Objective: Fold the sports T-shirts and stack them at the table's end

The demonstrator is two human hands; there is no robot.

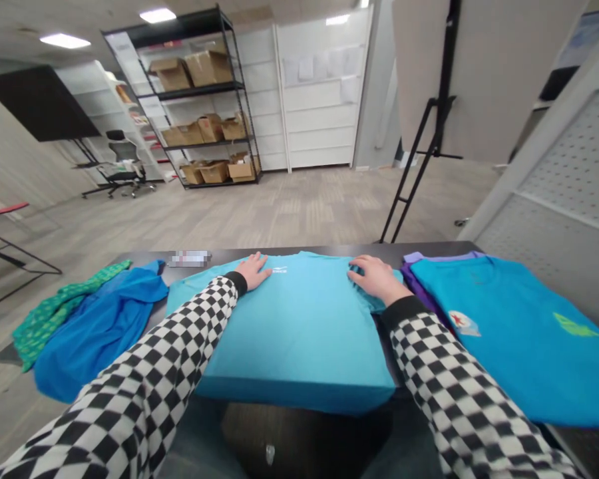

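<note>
A light blue T-shirt (299, 332) lies spread on the dark table in front of me, its lower edge hanging over the near side. A small white logo (279, 270) shows on its chest. My left hand (254, 271) rests on the shirt's upper left part, fingers stretched out and holding nothing. On the upper right part, near the sleeve, lies my right hand (372, 276), its fingers slightly bent and apart, with no cloth visibly pinched.
To the right, a brighter blue shirt (519, 332) lies on purple cloth (422, 289). Crumpled blue (104, 326) and green (67, 303) garments are at the left. A blurred flat item (190, 258) lies by the table's (329, 249) far edge. Beyond stands a black easel-like stand (419, 159).
</note>
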